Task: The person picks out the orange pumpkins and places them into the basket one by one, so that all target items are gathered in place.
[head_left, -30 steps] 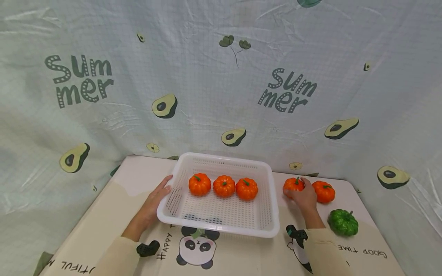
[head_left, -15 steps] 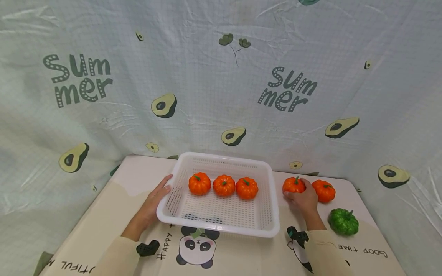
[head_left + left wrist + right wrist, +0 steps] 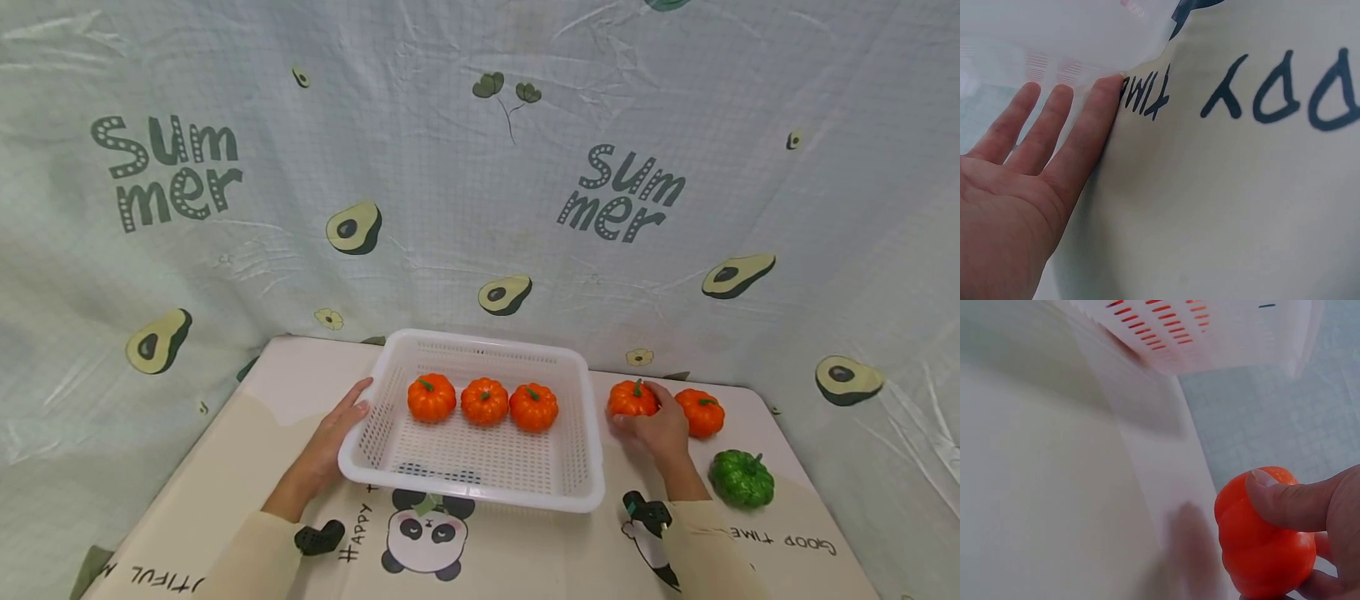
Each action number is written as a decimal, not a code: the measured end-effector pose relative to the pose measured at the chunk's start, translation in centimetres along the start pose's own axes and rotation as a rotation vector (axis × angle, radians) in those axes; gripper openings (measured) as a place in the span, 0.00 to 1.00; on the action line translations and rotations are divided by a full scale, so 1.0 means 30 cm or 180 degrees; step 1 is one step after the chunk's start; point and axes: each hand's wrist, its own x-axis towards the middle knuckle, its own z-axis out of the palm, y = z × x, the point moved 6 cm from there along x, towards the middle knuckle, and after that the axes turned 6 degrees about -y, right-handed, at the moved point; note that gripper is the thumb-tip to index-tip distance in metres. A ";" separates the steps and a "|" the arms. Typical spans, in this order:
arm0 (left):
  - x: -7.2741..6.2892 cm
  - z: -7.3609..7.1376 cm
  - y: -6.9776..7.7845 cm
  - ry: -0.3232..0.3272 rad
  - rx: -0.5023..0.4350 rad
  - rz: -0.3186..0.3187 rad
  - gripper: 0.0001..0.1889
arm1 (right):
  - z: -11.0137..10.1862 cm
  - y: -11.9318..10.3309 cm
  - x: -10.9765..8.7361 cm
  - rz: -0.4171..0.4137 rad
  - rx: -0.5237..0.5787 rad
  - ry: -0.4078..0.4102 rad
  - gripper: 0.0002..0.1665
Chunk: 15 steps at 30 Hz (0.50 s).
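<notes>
My right hand (image 3: 663,428) grips a small orange pumpkin (image 3: 632,398) with a green stem, to the right of the white basket (image 3: 480,498). The right wrist view shows the thumb pressed along the side of this pumpkin (image 3: 1266,540), fingers round the other side. My left hand (image 3: 327,440) rests with straight fingers against the basket's left wall; its fingers (image 3: 1082,134) show touching the white plastic in the left wrist view. Inside the basket, three orange pumpkins sit in a row: left (image 3: 431,399), middle (image 3: 484,402) and right (image 3: 533,408).
Just right of my right hand stands another orange pumpkin (image 3: 701,413). Nearer the front, a green pumpkin (image 3: 741,479) lies by the table's right edge. A printed cloth curtain (image 3: 420,167) rises behind the table (image 3: 547,562).
The right hand and the pumpkin it grips have shifted slightly left towards the basket. The left hand keeps its place on the basket wall.
</notes>
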 end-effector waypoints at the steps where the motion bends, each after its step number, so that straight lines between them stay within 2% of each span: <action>1: 0.001 -0.001 -0.001 0.0001 0.0003 -0.0001 0.31 | -0.001 -0.003 -0.001 -0.0006 0.0000 -0.0004 0.56; 15: 0.000 -0.002 0.000 0.0016 -0.0003 -0.0002 0.31 | -0.032 -0.069 -0.030 -0.0225 -0.0026 -0.0152 0.52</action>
